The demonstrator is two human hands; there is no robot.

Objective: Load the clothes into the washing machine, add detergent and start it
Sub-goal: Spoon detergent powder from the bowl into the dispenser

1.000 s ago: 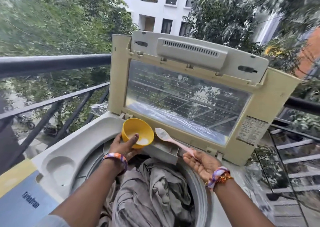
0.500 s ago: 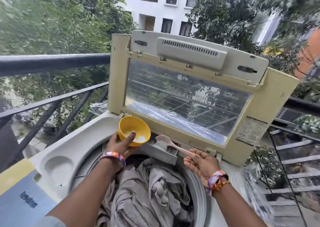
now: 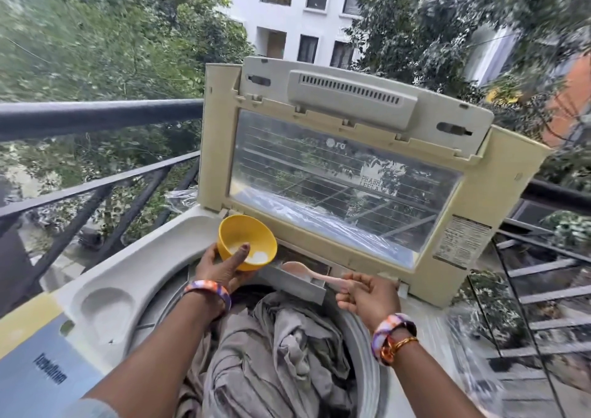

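The clothes (image 3: 281, 357) already lie heaped in the drum of the washing machine (image 3: 128, 277), whose lid (image 3: 345, 174) stands open, so loading looks done; detergent is going in now, and closing up and starting are judged still to come. The left hand (image 3: 220, 266) has its grip curled round a yellow bowl (image 3: 247, 242) with white powder in the bottom. The right hand (image 3: 367, 299) pinches a pale spoon (image 3: 307, 273), its head over the grey detergent drawer (image 3: 295, 281).
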